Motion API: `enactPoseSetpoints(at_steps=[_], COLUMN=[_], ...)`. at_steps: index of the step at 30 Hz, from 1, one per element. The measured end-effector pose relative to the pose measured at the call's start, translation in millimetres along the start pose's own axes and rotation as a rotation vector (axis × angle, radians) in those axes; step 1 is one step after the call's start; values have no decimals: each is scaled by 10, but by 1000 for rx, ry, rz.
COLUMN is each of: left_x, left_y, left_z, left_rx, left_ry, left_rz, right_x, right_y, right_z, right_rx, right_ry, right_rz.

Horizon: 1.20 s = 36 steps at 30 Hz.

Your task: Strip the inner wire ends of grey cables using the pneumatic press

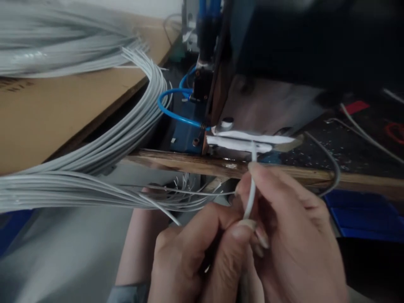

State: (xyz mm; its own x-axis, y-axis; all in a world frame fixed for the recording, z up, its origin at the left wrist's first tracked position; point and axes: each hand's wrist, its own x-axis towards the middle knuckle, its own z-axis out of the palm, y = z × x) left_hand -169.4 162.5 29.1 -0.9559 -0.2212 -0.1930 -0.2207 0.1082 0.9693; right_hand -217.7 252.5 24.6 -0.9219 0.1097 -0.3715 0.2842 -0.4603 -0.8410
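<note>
Cable (251,197), pale, smooth and gently bent, is pinched by both the left hand (198,252) and the right hand (293,223), fingertips closed, its upper end at white strips (268,137) beyond the wooden-edged bench (189,162). Stringy gray bundles (135,120) curve leftward.

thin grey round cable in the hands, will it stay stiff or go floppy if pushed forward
The thin grey round cable is probably fairly stiff over a short length: beyond the right hand it runs nearly straight. Pushed harder, it may bow, since it curves between the left hand and the right. It seems light, held by fingertips.
</note>
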Motion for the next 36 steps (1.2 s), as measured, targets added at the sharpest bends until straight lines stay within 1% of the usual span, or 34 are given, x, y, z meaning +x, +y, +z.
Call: enactPoseSetpoints(at_steps=[2, 4, 8, 13, 17, 21, 24, 27, 29, 33, 36], left_x=[14, 46, 104, 96, 70, 57, 69, 92, 105, 114, 112], left_y=[40, 50, 6, -66, -96, -76, -37, -8, -1, 3, 21], left_z=[-13, -40, -69, -19, 10, -5, -18, -16, -11, -18, -35], left_rx=[114, 160, 150, 108, 117, 145, 156, 144, 140, 164, 193], left_ry=[25, 15, 5, 61, 109, 85, 71, 36, 40, 63, 46], left_rz=[21, 64, 91, 94, 121, 108, 112, 117, 113, 107, 97], right_x=[26, 50, 72, 75, 73, 72, 87, 99, 98, 81, 71], right_y=[-23, -41, -68, -84, -97, -102, -92, -81, -81, -86, -77], right_z=[32, 37, -13, -52, -75, -95, -79, -55, -45, -43, -42], right_rx=[2, -13, -37, -65, -70, -71, -71, -75, -83, -66, -61], right_ry=[15, 12, -10, -42, -64, -63, -75, -59, -39, -41, -21], right_rz=[10, 19, 28, 57, 76, 77, 72, 58, 52, 57, 61])
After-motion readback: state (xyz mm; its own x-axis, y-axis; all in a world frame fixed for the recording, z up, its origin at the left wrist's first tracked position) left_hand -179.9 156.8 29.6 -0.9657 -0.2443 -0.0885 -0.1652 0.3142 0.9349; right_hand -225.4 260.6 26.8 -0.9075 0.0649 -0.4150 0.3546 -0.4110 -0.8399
